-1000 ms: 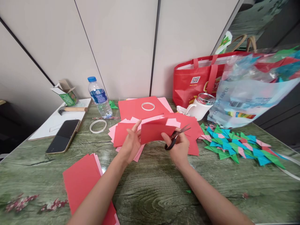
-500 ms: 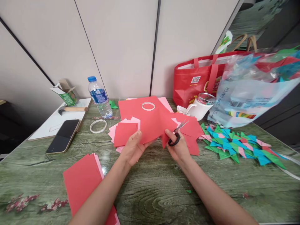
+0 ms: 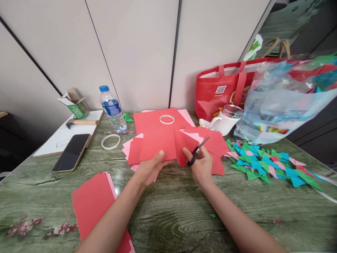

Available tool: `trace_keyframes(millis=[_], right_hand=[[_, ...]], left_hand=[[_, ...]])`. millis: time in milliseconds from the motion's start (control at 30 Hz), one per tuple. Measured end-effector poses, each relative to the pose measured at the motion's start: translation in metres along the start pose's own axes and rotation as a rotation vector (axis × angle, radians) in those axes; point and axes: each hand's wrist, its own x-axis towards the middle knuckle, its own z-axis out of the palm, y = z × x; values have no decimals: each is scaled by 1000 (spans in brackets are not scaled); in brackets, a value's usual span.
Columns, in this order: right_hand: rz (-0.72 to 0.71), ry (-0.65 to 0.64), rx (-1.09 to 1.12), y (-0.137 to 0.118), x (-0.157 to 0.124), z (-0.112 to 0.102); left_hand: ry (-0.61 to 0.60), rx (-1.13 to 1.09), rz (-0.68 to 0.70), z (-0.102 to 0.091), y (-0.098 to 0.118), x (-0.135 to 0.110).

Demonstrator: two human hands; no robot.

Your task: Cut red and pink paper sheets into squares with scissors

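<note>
the red sheet has just been opened wider. one second ago it was folded up small, and the left fingers were spread beside it. now a fold line runs down it, with a big part on the left and a smaller flap tipped up on the right. the fold line sits a bit more to the left than half a second ago.

the left hand has a narrow grip on the big part, thumb on top and fingers under it. the right hand holds the black scissors, and its thumb is at the flap too. the blades point up and away, and they look closer together than they did half a second ago.

so i think this is a moment of opening the fold, not of cutting. the red sheet is held up over the middle of the bench, in front of red and pink papers on the left and more red papers on the right. the stack near the left arm has not moved, and neither have the small folded bits.
</note>
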Motion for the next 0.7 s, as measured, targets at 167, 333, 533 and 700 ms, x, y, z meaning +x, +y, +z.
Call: trace_keyframes(millis=[167,333,533,700], right_hand=[[12,84,0,3,2,-2],[111,204,36,8,7,-6],[119,-71,38,-6,-3,4],[332,-844,67,-21,-21,12]], left_hand=[[332,117,-45,-2,0,5],[407,41,52,-2,2,7],[366,-30,224,-7,5,11],[365,6,305,-7,10,12]])
